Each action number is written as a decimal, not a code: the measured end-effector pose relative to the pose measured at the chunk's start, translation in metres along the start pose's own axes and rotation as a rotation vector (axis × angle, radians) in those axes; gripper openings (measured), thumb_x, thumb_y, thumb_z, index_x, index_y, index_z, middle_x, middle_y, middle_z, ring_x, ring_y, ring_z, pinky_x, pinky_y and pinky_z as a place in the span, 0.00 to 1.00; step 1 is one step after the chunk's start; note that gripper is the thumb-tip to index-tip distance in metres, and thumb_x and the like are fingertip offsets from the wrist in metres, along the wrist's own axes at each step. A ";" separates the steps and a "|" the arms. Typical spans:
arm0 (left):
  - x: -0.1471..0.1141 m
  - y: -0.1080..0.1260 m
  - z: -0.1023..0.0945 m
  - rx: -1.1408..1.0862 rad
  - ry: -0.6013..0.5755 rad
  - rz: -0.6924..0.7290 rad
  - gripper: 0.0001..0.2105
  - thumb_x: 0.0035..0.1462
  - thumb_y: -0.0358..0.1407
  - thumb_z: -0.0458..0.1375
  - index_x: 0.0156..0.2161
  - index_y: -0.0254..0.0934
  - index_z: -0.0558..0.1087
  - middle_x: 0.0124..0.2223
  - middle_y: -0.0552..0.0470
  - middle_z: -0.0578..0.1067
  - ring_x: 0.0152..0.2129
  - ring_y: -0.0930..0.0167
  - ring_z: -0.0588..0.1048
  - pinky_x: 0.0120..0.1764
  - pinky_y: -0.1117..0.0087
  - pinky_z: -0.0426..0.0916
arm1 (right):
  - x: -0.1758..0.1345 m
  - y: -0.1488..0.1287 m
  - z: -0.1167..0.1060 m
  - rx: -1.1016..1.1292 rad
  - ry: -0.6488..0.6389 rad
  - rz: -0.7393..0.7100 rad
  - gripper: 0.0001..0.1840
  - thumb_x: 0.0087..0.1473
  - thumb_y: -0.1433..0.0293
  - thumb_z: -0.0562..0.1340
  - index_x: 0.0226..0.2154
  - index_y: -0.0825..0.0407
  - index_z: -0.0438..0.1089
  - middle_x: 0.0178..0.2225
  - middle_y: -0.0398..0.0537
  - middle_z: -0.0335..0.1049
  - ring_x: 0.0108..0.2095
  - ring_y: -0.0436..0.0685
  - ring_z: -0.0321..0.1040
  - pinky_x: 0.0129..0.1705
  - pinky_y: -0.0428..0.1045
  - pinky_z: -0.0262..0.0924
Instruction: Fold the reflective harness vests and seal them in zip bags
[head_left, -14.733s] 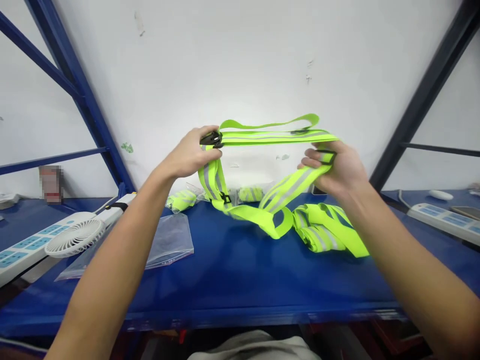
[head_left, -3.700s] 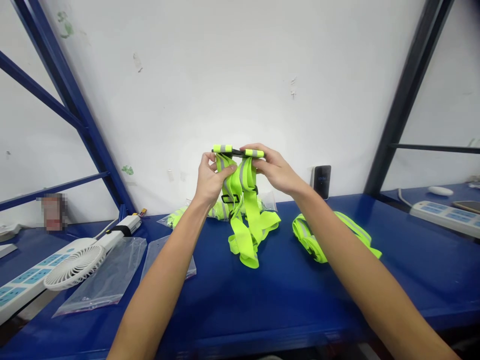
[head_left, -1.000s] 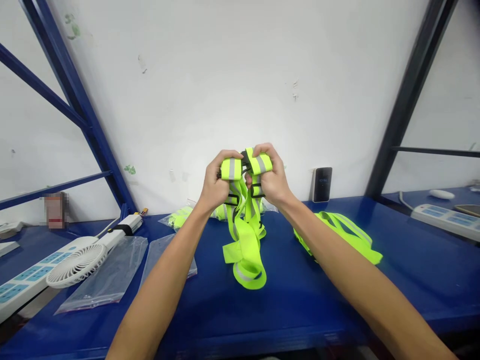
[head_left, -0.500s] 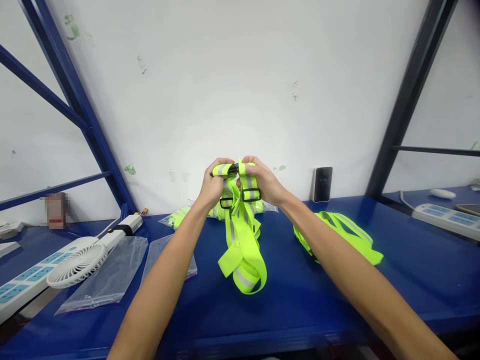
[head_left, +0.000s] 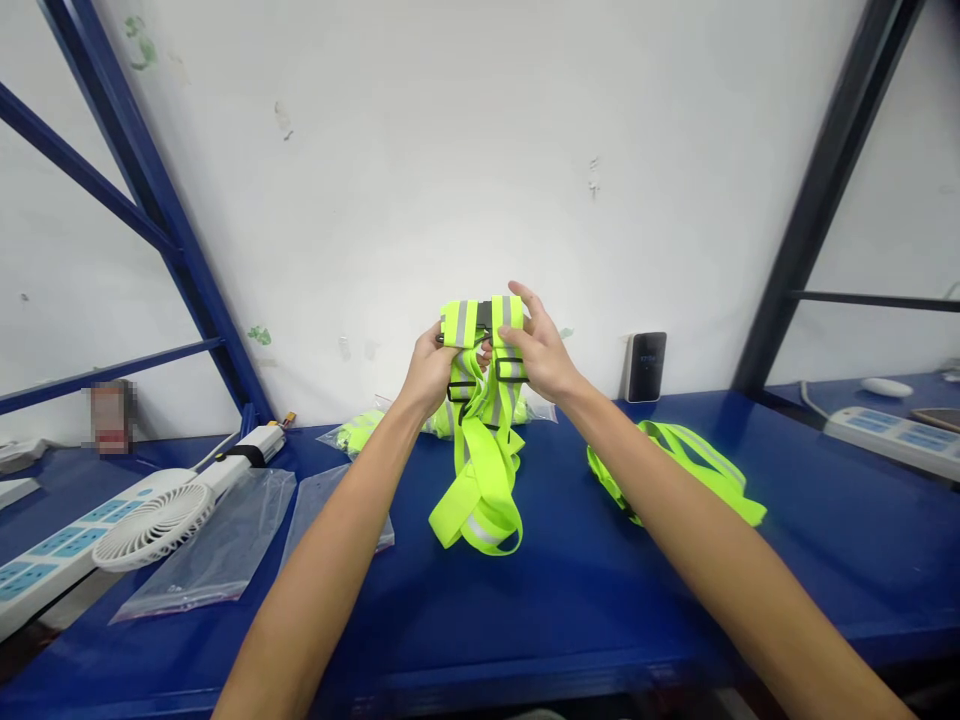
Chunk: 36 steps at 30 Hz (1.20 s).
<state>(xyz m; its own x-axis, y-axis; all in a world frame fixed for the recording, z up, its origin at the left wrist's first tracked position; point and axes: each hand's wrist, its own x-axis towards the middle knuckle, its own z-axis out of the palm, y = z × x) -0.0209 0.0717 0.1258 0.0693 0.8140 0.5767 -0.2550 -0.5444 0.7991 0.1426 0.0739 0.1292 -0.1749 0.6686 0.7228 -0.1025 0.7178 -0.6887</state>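
Between my two hands hangs a neon yellow reflective strap harness (head_left: 486, 455) with grey stripes. A black buckle (head_left: 484, 316) joins its straps at the top, and black slide adjusters sit lower down. My left hand (head_left: 431, 372) is closed on the left strap below the buckle. My right hand (head_left: 541, 348) pinches the right strap, its thumb in front and index finger raised behind. The harness's looped lower end dangles over the blue table. Part of the right hand's other fingers is hidden behind the straps.
Bagged yellow straps (head_left: 358, 432) lie behind my hands. Another yellow harness (head_left: 697, 465) rests at right. Clear plastic bags (head_left: 217, 550), a white fan (head_left: 154, 525) and a power strip (head_left: 45, 555) are at left. A small black-faced device (head_left: 646, 367) leans on the wall.
The buckle section has risen and turned to face me, lying flatter. My right index finger has lifted away, and the harness's dangling end has moved up slightly.
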 end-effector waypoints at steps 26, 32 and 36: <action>-0.005 0.020 -0.001 0.153 -0.202 0.138 0.21 0.57 0.48 0.64 0.49 0.39 0.66 0.45 0.46 0.78 0.36 0.66 0.80 0.33 0.68 0.77 | -0.004 -0.042 0.004 0.497 -0.049 0.293 0.14 0.44 0.74 0.64 0.37 0.52 0.70 0.33 0.46 0.75 0.31 0.57 0.72 0.37 0.58 0.74; -0.004 0.015 -0.006 0.249 -0.144 0.218 0.22 0.53 0.48 0.67 0.45 0.40 0.66 0.46 0.48 0.74 0.36 0.68 0.78 0.32 0.69 0.77 | -0.005 -0.050 0.003 0.419 -0.119 0.301 0.12 0.44 0.75 0.66 0.36 0.53 0.73 0.36 0.49 0.78 0.37 0.60 0.75 0.41 0.56 0.72; -0.005 0.007 -0.001 0.331 -0.118 0.347 0.24 0.58 0.50 0.63 0.53 0.40 0.67 0.53 0.44 0.73 0.43 0.64 0.78 0.39 0.66 0.77 | -0.006 -0.047 0.011 0.435 -0.060 0.294 0.18 0.44 0.71 0.72 0.41 0.52 0.75 0.41 0.49 0.79 0.43 0.61 0.76 0.48 0.58 0.70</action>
<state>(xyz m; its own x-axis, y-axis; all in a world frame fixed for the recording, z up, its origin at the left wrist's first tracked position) -0.0236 0.0640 0.1283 0.1480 0.5552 0.8185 0.0360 -0.8300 0.5565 0.1378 0.0342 0.1568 -0.3116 0.8083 0.4995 -0.4355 0.3458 -0.8311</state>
